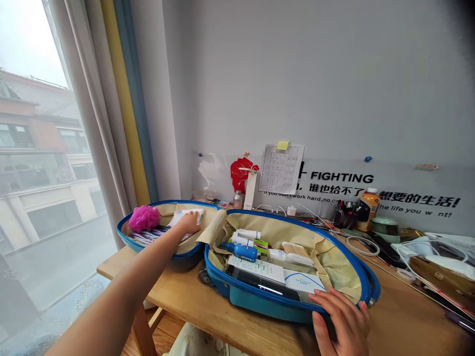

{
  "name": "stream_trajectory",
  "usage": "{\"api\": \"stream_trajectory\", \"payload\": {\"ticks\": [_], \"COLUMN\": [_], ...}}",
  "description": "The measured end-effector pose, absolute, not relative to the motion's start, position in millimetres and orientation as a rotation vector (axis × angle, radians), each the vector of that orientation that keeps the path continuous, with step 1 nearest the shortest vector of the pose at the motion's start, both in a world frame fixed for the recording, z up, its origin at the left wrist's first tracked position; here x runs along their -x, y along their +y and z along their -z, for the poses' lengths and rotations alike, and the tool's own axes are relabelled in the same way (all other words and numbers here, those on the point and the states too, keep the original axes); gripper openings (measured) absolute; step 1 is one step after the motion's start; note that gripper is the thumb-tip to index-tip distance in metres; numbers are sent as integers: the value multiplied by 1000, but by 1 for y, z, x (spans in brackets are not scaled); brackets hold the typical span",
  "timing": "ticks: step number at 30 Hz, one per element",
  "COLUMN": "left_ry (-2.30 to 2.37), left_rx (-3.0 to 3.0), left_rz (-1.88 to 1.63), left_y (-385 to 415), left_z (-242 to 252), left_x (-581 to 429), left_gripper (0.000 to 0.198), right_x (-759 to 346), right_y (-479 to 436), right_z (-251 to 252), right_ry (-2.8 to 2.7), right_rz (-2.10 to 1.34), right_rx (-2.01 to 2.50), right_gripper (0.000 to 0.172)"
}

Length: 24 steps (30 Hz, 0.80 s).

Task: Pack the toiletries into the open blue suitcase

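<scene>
A blue suitcase (280, 296) with a beige lining lies spread on the wooden table. My left hand (189, 223) reaches into its left half, fingers bent over a white packet (178, 216); the undersides of the fingers are hidden. Beside that packet are a pink bath puff (144, 218) and striped thin packs (150, 235). My right hand (343, 319) lies over the near rim of the right half, fingers apart. That half holds a blue bottle (245, 252), white tubes (243, 239), a pack of cotton swabs (297, 252), white boxes (302, 281) and a dark box (260, 286).
Bottles, cables, a green-lidded jar (386, 229), an orange bottle (368, 210) and a brown bag (441, 279) crowd the table (411, 324) at the right. A power strip and small silver bottle (238, 200) stand behind the suitcase. Curtains (111, 123) hang at the left window.
</scene>
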<state>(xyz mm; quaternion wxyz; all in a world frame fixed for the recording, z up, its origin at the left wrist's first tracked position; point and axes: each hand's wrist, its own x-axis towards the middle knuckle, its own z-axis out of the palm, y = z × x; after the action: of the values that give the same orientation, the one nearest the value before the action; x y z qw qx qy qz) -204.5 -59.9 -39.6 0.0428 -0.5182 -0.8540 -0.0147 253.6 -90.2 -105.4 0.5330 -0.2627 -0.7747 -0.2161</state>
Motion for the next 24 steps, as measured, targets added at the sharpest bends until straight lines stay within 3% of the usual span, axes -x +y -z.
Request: {"api": "stream_trajectory", "payload": {"ticks": [6, 14, 19, 24], "left_ry": [-2619, -2417, -2144, -2035], "left_rx": [1512, 1215, 1342, 1576], "left_rz": [212, 838, 1110, 1215], "left_y": [-62, -82, -77, -44], "left_z": [32, -24, -57, -58], "left_x": [198, 190, 145, 75], "left_gripper": [34, 32, 30, 23], "right_x": [-252, -252, -252, -251], "right_y": [-89, -91, -90, -90], "right_z": [106, 106, 106, 106], "right_ry": [-1854, -1848, -1844, -1831], "right_rz": [555, 561, 536, 530], "right_rx": [624, 624, 620, 624], "right_gripper": [22, 22, 22, 22]}}
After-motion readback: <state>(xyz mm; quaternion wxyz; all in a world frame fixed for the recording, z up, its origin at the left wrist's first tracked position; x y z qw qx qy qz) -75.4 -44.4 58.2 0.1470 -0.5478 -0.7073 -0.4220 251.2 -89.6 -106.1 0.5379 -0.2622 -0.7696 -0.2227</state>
